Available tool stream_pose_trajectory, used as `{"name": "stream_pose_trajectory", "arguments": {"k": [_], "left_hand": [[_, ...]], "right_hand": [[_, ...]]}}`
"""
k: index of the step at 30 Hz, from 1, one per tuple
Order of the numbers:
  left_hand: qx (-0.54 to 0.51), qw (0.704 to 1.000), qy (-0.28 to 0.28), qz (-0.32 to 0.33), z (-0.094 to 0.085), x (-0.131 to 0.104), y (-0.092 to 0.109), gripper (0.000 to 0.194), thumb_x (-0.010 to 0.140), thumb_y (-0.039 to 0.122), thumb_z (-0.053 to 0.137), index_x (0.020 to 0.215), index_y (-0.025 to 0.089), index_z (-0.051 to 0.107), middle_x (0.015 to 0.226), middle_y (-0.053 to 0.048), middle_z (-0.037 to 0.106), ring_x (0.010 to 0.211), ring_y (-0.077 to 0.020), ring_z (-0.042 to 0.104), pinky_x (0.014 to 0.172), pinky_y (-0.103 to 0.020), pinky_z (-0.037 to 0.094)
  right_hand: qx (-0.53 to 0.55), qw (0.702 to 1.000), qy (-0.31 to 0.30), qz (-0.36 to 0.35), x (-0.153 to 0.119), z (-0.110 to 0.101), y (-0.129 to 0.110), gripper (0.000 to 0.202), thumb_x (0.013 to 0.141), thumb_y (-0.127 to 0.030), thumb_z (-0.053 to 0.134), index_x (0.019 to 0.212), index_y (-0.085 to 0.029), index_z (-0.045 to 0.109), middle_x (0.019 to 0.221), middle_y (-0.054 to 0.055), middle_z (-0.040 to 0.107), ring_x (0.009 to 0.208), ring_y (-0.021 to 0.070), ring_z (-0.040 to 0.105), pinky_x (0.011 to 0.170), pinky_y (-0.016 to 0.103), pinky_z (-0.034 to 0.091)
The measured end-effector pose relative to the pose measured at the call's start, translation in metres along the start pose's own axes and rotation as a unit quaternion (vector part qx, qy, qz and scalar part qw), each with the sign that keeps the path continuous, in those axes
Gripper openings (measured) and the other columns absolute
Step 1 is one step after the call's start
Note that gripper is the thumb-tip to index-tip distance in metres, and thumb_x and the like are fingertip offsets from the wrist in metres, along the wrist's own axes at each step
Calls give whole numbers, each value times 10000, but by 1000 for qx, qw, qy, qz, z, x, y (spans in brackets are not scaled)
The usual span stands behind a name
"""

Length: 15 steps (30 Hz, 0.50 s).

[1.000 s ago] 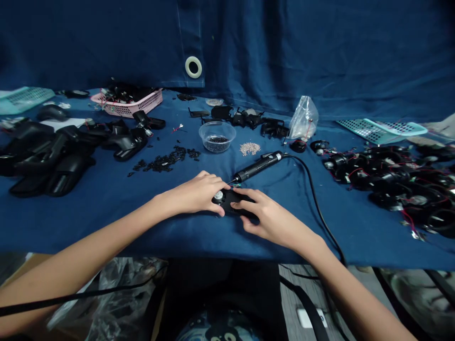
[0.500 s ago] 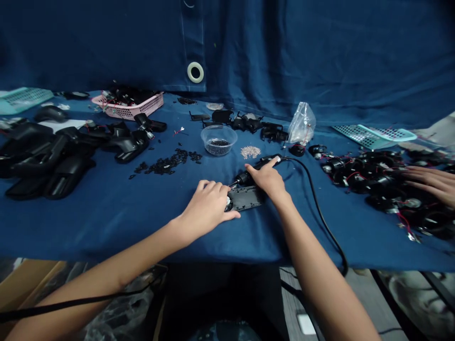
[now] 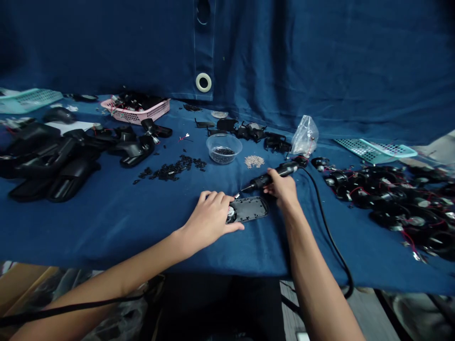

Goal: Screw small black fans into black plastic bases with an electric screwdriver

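Black oblong housing (image 3: 250,209), open side up, corded screwdriver (image 3: 261,182) just beyond

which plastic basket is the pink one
The middle basket, heaped with black parts, is pink; the leftmost basket and rightmost basket are turquoise.

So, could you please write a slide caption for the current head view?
Left hand on a black casing, right hand holding a corded screwdriver over a blue cloth.

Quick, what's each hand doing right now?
Left hand: holding the black plastic casing by one end.
Right hand: closed around the corded electric screwdriver.
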<state>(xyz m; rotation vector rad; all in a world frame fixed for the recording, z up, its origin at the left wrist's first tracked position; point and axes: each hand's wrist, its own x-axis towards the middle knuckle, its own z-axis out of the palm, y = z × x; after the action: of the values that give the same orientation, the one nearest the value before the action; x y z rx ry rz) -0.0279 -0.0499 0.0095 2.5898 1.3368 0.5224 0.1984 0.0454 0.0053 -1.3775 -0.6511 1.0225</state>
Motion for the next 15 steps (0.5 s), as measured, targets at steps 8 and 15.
{"name": "stream_pose_trajectory", "arguments": {"k": [8,15], "left_hand": [[-65,994,93,2,-57,79,-54,358,971,468,461,1125,171,589,1136,-72,629,1062,-196,564,945,-334,401],[55,979,-192,-43,-57,219,-110,158,694,184,723,850,161,736,853,-65,725,775,-195,635,762,-291,435]], "right_hand": [[188,981,-34,11,-4,-22,-61,173,825,-346,511,770,-206,424,543,-79,467,366,60,407,315,155,291],[152,988,1,6,4,3,-62,188,838,-345,518,760,-188,453,515,-57,455,364,63,406,311,154,311]]}}
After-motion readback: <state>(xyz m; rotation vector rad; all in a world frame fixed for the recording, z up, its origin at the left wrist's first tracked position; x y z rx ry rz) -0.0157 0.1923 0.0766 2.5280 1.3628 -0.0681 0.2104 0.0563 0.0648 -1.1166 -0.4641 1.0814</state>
